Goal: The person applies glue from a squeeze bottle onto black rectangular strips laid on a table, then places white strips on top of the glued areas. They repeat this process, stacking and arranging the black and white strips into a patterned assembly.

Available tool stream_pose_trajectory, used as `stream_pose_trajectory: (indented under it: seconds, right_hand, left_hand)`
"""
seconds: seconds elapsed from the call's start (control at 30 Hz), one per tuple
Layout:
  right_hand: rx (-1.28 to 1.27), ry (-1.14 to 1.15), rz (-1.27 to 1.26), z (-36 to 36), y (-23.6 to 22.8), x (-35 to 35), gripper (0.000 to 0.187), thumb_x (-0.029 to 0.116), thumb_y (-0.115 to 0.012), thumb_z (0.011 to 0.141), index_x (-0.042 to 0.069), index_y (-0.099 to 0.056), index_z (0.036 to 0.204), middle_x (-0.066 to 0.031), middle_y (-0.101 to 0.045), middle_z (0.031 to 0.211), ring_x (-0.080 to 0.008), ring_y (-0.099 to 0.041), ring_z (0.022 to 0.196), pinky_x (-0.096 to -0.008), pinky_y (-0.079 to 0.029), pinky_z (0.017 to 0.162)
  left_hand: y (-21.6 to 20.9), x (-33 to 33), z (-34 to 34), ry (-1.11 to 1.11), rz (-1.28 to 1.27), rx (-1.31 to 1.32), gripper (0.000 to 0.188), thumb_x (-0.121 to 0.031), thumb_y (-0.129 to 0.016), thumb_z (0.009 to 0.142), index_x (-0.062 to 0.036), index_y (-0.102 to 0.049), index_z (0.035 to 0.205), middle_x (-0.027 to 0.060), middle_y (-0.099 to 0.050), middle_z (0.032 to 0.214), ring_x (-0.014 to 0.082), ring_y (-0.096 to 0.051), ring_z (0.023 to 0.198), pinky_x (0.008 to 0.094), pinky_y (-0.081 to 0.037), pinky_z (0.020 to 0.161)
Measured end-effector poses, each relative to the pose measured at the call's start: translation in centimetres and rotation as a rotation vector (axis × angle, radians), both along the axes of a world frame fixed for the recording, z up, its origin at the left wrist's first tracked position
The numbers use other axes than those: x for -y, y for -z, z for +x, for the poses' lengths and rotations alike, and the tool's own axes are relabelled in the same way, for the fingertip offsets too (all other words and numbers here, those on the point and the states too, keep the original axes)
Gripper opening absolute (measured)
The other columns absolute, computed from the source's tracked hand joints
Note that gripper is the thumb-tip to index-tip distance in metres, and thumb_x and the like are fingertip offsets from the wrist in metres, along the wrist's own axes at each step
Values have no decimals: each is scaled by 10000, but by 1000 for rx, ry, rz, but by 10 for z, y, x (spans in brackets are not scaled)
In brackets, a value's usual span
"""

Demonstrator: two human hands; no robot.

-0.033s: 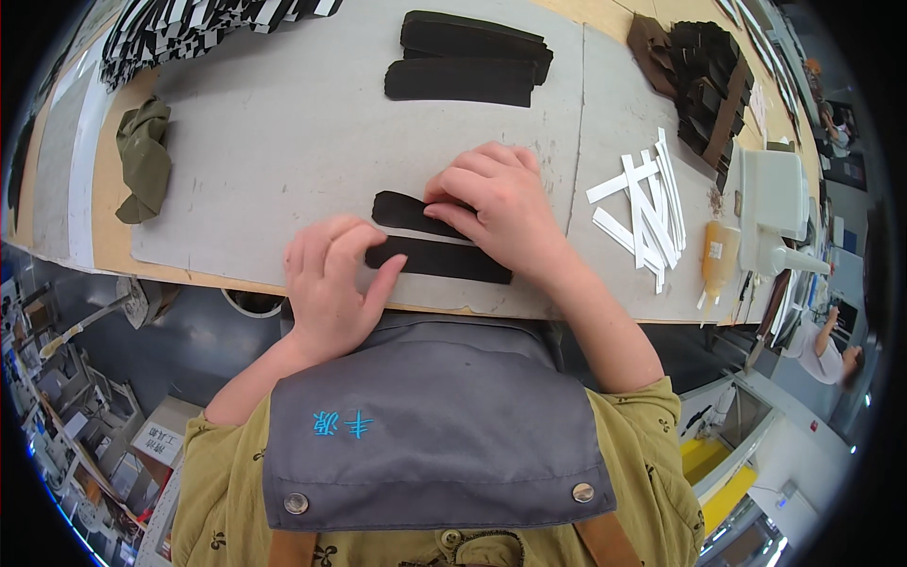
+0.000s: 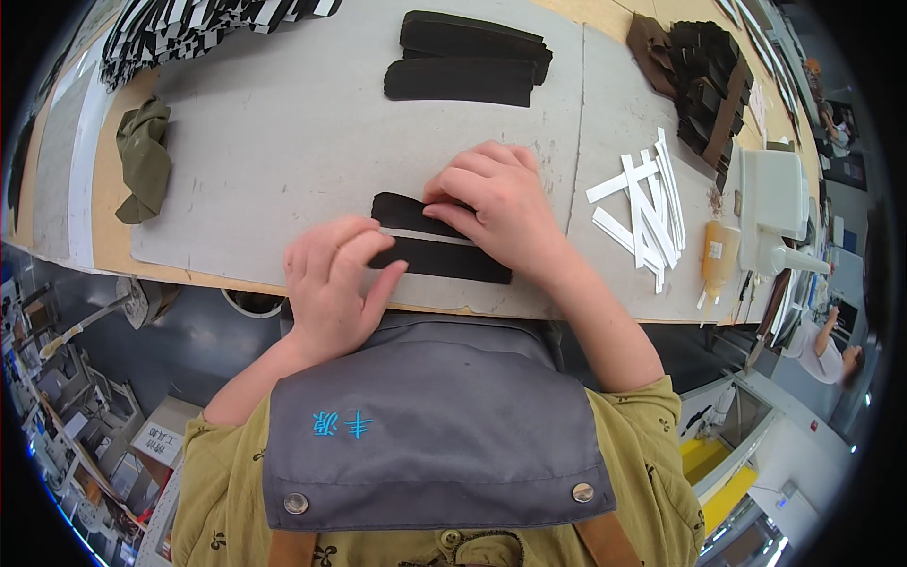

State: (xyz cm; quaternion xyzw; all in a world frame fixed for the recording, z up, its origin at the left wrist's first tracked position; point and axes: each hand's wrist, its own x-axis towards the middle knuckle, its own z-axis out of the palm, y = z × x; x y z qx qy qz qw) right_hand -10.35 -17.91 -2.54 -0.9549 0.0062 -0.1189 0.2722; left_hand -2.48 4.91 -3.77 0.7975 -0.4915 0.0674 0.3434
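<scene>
Two dark strips, perhaps leather or fabric, lie side by side near the table's front edge. My right hand (image 2: pixel 503 194) is closed at the farther black strip (image 2: pixel 397 211), its thumb and fingertips pinching it and hiding its right part. The nearer black strip (image 2: pixel 455 261) lies flat, its right end partly under my right hand. At its left end is my left hand (image 2: pixel 329 274), fingers bent over that end and the thumb held apart along the near edge. What lies under the left fingertips is hidden.
Farther away lies a stack of black strips (image 2: pixel 463 80). To the right are white strips (image 2: pixel 647 208), an amber bottle (image 2: pixel 720 255), a white dispenser (image 2: pixel 775 194) and a dark bundle (image 2: pixel 704 90). An olive cloth (image 2: pixel 144 161) lies left, below black-and-white strips (image 2: pixel 189 38).
My left hand's fingers have shifted slightly right, covering more of the nearer strip's left end. My right hand stays almost where it was.
</scene>
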Motion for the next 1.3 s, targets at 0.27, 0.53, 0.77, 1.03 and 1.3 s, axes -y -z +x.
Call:
stream_pose_trajectory:
  seconds: [0.27,0.53,0.77,1.03,1.3]
  right_hand:
    - [61,46,-15,5,-1,13,122,233,-771,870,168,-699,943,25,-673,914,-207,-625,958,-397,-412,900]
    - [156,201,-215,44,-2,76,239,207,-785,873,131,-663,1064,-18,-667,991,-254,-638,982,-403,-468,880]
    - [-67,187,-183,54,-5,87,264,240,-792,877,134,-640,1065,-21,-672,986,-245,-641,993,-407,-466,900]
    - [-149,168,-139,57,-12,84,232,230,-775,889,135,-653,1062,-6,-689,943,-242,-638,992,-396,-465,903]
    - [-106,80,-39,44,-14,79,160,189,-771,870,112,-677,974,-1,-692,947,-258,-624,1016,-401,-482,871]
  left_hand:
    - [-6,-7,1,194,361,177,571,-557,-554,1001,-185,-636,1426,23,-572,1513,244,-489,1434,440,-252,1224]
    - [-4,-7,1,176,296,143,548,-530,-576,993,-171,-653,1399,42,-590,1486,262,-509,1406,461,-264,1211]
    - [-31,10,48,128,194,44,516,-332,-717,932,-175,-629,1416,42,-625,1406,264,-562,1298,433,-367,1109]
    - [-15,92,128,119,158,-106,401,-157,-726,934,-86,-621,1314,103,-674,1134,290,-673,1015,388,-539,867]
    - [-22,92,123,168,151,-281,436,-57,-753,888,-116,-658,1309,84,-654,1164,214,-640,1039,336,-536,916]
